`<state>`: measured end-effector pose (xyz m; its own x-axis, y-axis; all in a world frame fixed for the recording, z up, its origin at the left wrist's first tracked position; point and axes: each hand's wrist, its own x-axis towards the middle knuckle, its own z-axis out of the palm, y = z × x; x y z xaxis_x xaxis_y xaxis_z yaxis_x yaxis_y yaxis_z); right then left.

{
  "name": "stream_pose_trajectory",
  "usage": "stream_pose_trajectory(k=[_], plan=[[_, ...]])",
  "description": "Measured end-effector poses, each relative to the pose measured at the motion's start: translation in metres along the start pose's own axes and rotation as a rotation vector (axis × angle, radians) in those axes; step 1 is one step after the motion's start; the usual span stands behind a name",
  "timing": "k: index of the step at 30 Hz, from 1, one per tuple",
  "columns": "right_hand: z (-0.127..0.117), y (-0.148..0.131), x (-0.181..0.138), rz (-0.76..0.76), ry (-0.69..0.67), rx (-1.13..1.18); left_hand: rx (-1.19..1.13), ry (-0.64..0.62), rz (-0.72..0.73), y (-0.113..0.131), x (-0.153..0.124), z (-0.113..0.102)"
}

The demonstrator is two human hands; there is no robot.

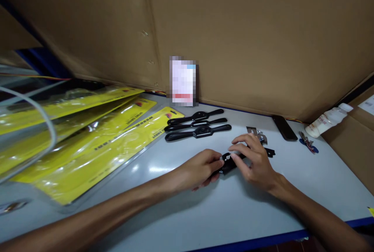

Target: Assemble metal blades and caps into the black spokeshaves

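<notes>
Cardboard wall (248, 30): a brown sheet is seen leaning over the back of the bench, filling the top of the view.
Bench (204, 213): a pale grey top with a blue front edge is shown; everything below is carried on it.
Yellow packs (87, 143): flat yellow cards in clear glossy sleeves are fanned out on the left, well apart from both hands.
Left hand (201, 170): the forearm is brought in from the lower left and laid low across the bench; the hand is turned on its side, knuckles up. The fingers are curled shut and pinched on the left end of the black tool.
Right hand (254, 162): the forearm is brought in from the lower right with the wrist bent and the palm down. The fingers are spread and arched, the index finger raised, the thumb tip set on the tool's middle; whether the tool is gripped cannot be told.
Black tool (226, 165): a slim matt-black bar with a thicker middle and a small pale spot on top is shown lying flat on the bench, between the two hands. Its right part is covered by the right hand, and a dark end shows just beyond.
Three black wrenches (198, 125): long-handled and laid side by side, they are seen behind the hands, apart from them.
Bottle (329, 119): a white one is laid on its side at the far right.
Phone (284, 127): it is dark and flat, just beside the keys (308, 143).
</notes>
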<state>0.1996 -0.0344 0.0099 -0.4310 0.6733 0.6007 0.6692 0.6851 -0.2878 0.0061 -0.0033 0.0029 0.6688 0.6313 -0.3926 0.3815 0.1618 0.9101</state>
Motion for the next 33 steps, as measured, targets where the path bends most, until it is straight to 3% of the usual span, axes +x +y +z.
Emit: stream_pose_trajectory(k=[7,14,22,29,33], plan=[[-0.005,0.001,-0.001,-0.197,-0.119,-0.107,0.021,-0.015,0.008,0.0,-0.001,-0.001],[-0.008,0.003,0.001,-0.228,-0.165,-0.19,0.025,-0.007,0.008,-0.001,-0.001,-0.002],[0.008,-0.008,-0.002,-0.024,-0.105,0.029,0.026,-0.023,0.044,-0.004,0.001,-0.001],[0.002,-0.006,0.004,0.33,-0.157,0.301,0.022,-0.035,0.018,0.0,-0.001,-0.002],[-0.013,0.004,0.005,0.111,-0.147,0.241,0.008,-0.047,0.014,0.003,-0.004,-0.003]])
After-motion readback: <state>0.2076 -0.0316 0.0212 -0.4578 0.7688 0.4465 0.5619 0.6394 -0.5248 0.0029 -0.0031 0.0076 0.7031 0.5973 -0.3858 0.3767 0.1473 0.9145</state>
